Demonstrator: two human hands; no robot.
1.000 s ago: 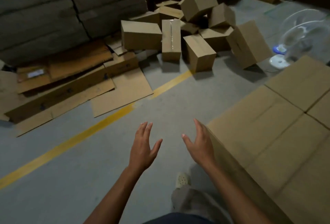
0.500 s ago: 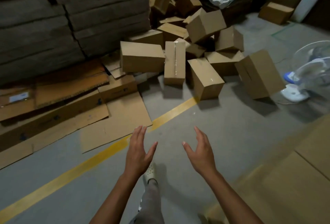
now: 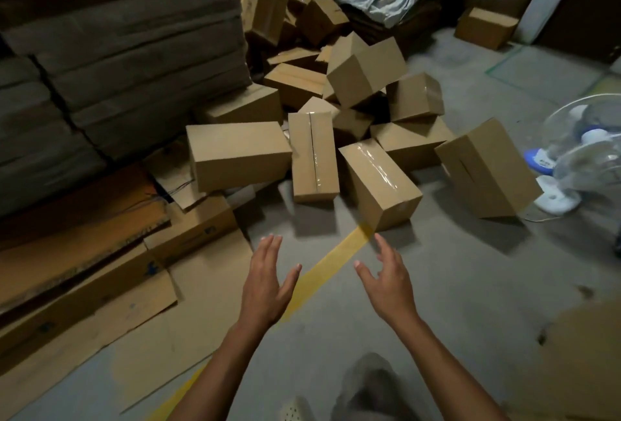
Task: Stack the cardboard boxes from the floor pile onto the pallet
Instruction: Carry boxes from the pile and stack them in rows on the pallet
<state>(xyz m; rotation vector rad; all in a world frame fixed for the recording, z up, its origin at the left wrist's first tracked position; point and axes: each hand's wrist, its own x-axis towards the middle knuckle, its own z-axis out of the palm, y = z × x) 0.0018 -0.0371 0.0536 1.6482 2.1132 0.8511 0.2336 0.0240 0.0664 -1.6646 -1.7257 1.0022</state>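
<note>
A pile of brown cardboard boxes lies on the concrete floor ahead. Nearest to me are a taped box and an upright narrow box, with a wider box to their left and a tilted one to the right. My left hand and my right hand are stretched forward, palms facing each other, fingers straight, holding nothing, a short way in front of the nearest boxes. A corner of the stacked boxes on the pallet shows blurred at the lower right.
Flattened cardboard sheets cover the floor at left, below tall bundles of folded cardboard. A yellow floor line runs diagonally under my hands. A white and blue floor fan stands at right. A lone box sits far back.
I have walked toward the pile, which now looks closer and larger. The pallet stack has slid almost out of view at the right. Both hands stay open, held out ahead.
</note>
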